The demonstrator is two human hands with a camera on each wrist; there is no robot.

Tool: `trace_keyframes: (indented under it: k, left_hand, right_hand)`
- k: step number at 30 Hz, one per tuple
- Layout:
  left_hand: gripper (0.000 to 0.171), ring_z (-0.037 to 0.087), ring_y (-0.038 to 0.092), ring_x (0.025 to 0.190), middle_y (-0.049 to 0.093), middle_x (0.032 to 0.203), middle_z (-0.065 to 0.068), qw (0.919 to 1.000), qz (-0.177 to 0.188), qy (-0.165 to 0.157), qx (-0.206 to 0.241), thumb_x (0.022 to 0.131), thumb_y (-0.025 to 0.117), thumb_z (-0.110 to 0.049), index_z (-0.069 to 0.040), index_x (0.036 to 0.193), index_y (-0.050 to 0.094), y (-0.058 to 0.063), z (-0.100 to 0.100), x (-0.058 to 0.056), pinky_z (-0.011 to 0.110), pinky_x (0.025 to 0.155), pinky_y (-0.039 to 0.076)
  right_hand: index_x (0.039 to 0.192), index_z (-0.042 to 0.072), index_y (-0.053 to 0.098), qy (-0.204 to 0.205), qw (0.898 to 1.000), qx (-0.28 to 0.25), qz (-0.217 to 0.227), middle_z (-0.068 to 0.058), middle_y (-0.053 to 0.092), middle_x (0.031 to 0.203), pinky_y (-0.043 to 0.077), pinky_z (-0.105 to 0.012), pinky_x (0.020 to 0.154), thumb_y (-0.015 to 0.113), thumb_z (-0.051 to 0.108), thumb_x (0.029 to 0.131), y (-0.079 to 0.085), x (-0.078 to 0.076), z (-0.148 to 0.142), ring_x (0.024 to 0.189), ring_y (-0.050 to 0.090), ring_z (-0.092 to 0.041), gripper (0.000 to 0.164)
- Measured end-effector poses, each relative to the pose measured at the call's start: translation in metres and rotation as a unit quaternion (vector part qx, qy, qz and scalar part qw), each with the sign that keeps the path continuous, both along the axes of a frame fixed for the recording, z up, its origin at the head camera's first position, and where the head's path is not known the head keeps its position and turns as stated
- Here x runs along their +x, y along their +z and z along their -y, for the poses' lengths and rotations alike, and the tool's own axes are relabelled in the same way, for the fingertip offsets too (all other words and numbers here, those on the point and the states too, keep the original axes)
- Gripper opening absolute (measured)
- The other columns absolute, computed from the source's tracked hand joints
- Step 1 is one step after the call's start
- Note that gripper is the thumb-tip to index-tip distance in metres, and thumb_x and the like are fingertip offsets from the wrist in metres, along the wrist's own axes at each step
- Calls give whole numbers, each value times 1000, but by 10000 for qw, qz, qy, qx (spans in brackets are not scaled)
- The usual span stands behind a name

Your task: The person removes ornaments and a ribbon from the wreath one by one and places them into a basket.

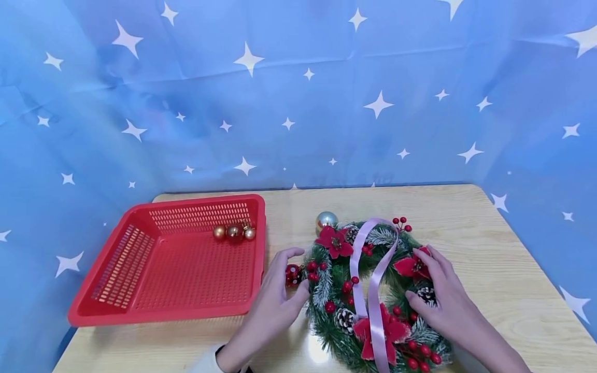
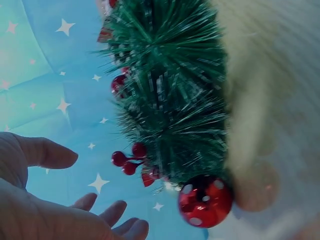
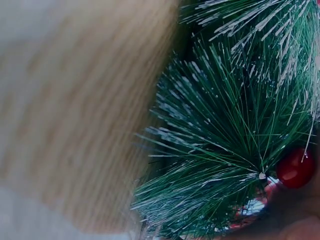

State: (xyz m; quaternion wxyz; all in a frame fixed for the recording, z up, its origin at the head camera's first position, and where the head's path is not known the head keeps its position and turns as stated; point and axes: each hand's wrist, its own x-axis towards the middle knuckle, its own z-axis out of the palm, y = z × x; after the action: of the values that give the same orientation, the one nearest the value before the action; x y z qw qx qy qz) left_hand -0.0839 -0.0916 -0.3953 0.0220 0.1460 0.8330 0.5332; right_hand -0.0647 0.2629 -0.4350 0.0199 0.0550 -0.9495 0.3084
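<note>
A green wreath (image 1: 322, 311) lies on the table, dressed with red flowers, pinecones, red berries and frosted sprigs. A loose lilac ribbon (image 1: 379, 331) is draped over it. My left hand (image 1: 280, 295) is just off the wreath's left side, thumb and fingers spread, holding nothing; the left wrist view shows a gap from the greenery. Between its thumb and fingers in the head view is a red ball with white dots (image 2: 205, 202), against the wreath. My right hand (image 1: 443, 300) grips the wreath's right side, fingers over a red flower (image 1: 412, 266), thumb near a pinecone (image 1: 426, 295).
On the left is a red plastic basket (image 1: 186, 313) with small gold and brown balls (image 1: 235, 232) by its right wall. A shiny silver-gold ball (image 1: 326, 221) sits behind the wreath. A blue star-patterned cloth (image 1: 298, 98) hangs behind the wooden table (image 1: 503, 269).
</note>
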Motion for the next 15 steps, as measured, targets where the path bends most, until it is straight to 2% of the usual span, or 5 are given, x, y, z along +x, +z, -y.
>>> trace_keyframes:
  k: [6,9,12,13,15]
  left_hand:
    - [60,29,46,145,50,156,2,9999,37,156,7,98,67,-3,-17,153,49,-11,-2,1,65,115,39]
    - [61,29,54,130,52,152,3,9997,106,208,-16,98,67,-3,-18,154,49,-15,-1,0,58,104,47]
    - [61,28,57,114,53,147,7,9996,148,225,-107,98,66,-3,-17,154,48,-19,-1,-1,47,91,51]
    - [60,27,56,107,54,145,8,9995,152,220,-139,98,66,-3,-16,154,48,-20,-1,-2,43,85,52]
    - [61,25,56,102,55,139,11,9996,158,192,-161,97,66,-2,-15,154,48,-22,-2,-4,38,82,51]
  right_hand:
    - [170,7,28,60,9999,-98,39,-31,17,172,36,-91,95,78,20,94,2,3,0,148,29,-62,92]
    - [170,8,28,105,9998,-158,38,-30,17,173,35,-91,97,78,16,94,3,4,0,149,29,-61,91]
    - [170,10,28,138,9996,-238,65,-28,18,173,35,-90,99,76,14,94,4,3,0,150,29,-59,90]
    - [170,10,28,156,9995,-267,56,-27,18,173,35,-90,99,76,13,94,5,2,-1,151,28,-58,90]
    - [170,10,28,188,9993,-324,35,-26,18,173,35,-90,99,75,12,94,6,1,-4,151,28,-58,89]
